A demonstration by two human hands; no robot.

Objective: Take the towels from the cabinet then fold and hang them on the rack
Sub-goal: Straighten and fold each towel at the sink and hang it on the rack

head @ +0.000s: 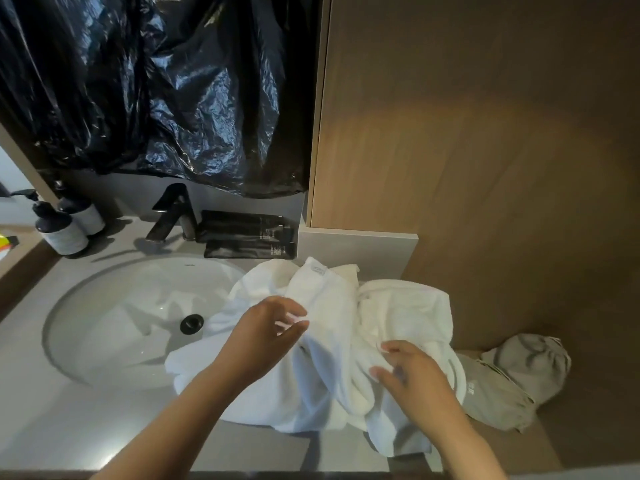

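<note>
The white towels (346, 306) lie in one loose heap on the grey counter (69, 427), to the right of the sink (121, 306). The left part of the heap hangs over the rim of the basin, and the right part lies next to a grey cloth bag (512, 379). A small label (319, 270) shows on the fold at the far side of the heap.

The left hand (270, 330) is over the left part of the heap. Its fingers (294, 308) are spread and only a little bent, with a gap between the thumb and the others. The tips are at a raised fold of towel and do not close on it.

The right hand (415, 379) rests on the near right part of the heap. Its fingers are loosely bent and the tips touch the cloth. They are blurred, so I cannot tell if they pinch the towel or only lie on it.

Behind the sink stand a black faucet (173, 213), two pump bottles (62, 233) and some flat black packets (249, 233). A black plastic sheet (156, 81) hangs above them, beside a wooden panel (485, 133).
</note>
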